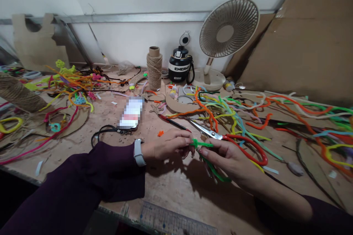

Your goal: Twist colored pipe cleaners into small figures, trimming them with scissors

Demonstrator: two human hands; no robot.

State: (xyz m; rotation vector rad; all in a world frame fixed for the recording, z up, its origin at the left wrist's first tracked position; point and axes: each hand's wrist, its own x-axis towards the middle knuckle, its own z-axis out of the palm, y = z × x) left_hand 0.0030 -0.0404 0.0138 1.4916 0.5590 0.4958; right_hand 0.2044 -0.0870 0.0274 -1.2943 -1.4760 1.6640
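Note:
Between my two hands is a green pipe cleaner [204, 144], bent into a small knotted shape at its left end. My left hand [172, 144] pinches that end with fingertips and thumb. The fingers of my right hand [224, 156] close on the straight part, and a longer green length hangs in a curve below them. Just behind my right hand lie red-handled scissors [219, 136], blades pointing to the upper left. A dark pen-like stick [175, 122] lies beside the blades. A small orange fuzzy piece [160, 133] rests above my left hand.
A phone [131, 114] lies left of centre. Twine spool [154, 68], black bottle [179, 65] and fan [228, 29] stand at the back. Many coloured pipe cleaners [234, 112] cover the right side; others [68, 79] pile up left. A clear ruler [176, 220] lies along the front edge.

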